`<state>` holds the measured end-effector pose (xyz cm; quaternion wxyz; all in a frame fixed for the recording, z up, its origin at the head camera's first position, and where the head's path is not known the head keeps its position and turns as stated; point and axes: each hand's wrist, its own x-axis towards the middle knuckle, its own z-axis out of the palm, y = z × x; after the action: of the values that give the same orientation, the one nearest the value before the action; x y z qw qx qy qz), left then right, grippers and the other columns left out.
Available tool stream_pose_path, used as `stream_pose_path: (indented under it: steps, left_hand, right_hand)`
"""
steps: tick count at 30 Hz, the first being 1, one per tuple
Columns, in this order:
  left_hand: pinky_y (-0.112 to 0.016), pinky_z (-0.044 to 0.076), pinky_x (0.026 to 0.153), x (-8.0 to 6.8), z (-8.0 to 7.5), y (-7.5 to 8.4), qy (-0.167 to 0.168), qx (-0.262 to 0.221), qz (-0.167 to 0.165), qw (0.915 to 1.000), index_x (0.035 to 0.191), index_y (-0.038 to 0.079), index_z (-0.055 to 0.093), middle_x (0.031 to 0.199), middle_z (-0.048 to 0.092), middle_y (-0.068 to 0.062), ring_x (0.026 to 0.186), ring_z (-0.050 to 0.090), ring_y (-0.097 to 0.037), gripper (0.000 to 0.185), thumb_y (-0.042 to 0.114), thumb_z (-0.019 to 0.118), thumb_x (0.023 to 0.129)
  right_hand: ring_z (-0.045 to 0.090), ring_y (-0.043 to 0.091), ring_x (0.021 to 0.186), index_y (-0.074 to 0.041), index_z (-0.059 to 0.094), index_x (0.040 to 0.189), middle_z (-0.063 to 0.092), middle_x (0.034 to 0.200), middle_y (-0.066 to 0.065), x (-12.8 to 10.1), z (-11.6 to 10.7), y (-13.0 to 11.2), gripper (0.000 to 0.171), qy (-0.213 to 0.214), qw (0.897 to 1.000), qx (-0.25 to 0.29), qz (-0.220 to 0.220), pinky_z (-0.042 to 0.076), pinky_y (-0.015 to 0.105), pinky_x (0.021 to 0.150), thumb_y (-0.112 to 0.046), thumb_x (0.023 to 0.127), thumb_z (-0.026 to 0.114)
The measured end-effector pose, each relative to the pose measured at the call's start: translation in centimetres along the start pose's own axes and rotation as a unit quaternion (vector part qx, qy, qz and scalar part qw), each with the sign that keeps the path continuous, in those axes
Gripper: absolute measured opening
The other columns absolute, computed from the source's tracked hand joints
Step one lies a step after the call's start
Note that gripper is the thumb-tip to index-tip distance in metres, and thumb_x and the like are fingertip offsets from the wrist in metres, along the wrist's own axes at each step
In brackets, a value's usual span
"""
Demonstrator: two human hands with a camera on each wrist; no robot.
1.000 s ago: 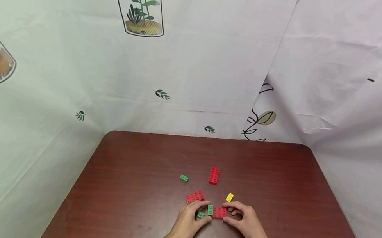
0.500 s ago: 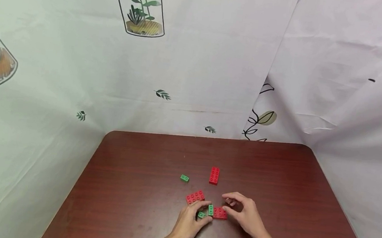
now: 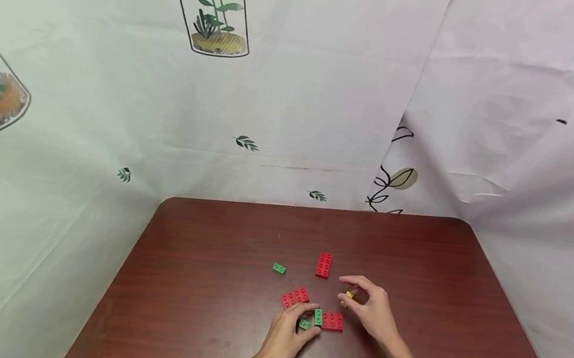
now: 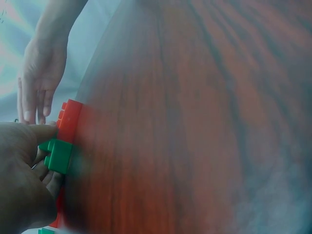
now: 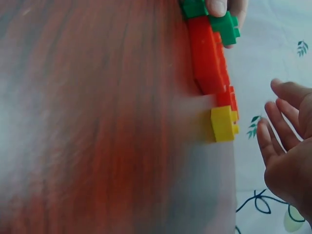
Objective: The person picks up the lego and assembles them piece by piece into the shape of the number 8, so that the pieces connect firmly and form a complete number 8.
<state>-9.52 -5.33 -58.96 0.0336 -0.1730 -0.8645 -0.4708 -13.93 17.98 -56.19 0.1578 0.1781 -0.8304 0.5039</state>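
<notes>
My left hand pinches a studded green brick seated on the red plate. My right hand, fingers relaxed and empty, hovers beside a small yellow brick. Glossy reddish wood-grain table; leaf-printed sheets behind.

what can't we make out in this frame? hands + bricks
- Yellow brick: head view, mostly hidden behind the right hand; the right wrist view shows the hand close to it but not whether it touches.
- Left hand grip: head view, fingers cover part of the small green brick; contact with the green-and-red piece is too small to judge.
- Left wrist view: blurred, with bricks cut off at the left edge.
- Stud counts: too small.
</notes>
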Motion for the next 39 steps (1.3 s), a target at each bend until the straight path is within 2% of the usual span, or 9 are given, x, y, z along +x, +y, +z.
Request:
stream_pose_path:
  steps: [6,15,24,39]
  left_hand:
    - [-0.035,0.058,0.090,0.0,0.1,-0.2,0.001,0.012,0.000,0.9999,0.128,0.016,0.075,0.120,0.075,0.002,0.106,0.069,-0.009,0.042,0.023,0.089,0.089]
    - [-0.035,0.057,0.089,0.1,0.1,0.1,-0.006,0.010,-0.006,0.9999,0.128,0.015,0.075,0.119,0.075,0.003,0.105,0.069,-0.009,0.041,0.021,0.088,0.089]
    - [-0.034,0.057,0.089,0.1,0.1,0.1,0.004,0.015,0.006,0.9999,0.126,0.014,0.075,0.117,0.075,0.003,0.104,0.069,-0.010,0.042,0.018,0.089,0.087]
    - [-0.033,0.057,0.088,0.0,0.0,0.2,-0.003,0.009,-0.004,0.9999,0.126,0.015,0.076,0.116,0.075,0.004,0.103,0.068,-0.008,0.041,0.017,0.089,0.088]
  right_hand:
    - [0.072,0.027,0.084,-0.001,0.078,0.113,0.077,0.107,0.009,-0.6,-0.2,0.7,0.039,0.029,0.999,-0.037,0.028,0.060,0.033,0.076,0.006,0.077,0.091]
    - [0.069,0.021,0.085,-0.003,0.078,0.114,0.073,0.099,0.004,-1.3,-0.1,1.4,0.040,-0.002,0.993,-0.053,0.103,0.059,0.029,0.076,-0.002,0.078,0.094]
    - [0.069,0.021,0.087,-0.004,0.078,0.113,0.073,0.100,0.003,-1.4,0.0,1.5,0.040,-0.008,0.991,-0.060,0.120,0.059,0.031,0.078,-0.003,0.077,0.095]
    - [0.071,0.023,0.089,-0.006,0.079,0.113,0.075,0.103,0.003,-1.5,0.2,1.4,0.040,-0.018,0.987,-0.088,0.130,0.059,0.034,0.080,-0.002,0.076,0.094]
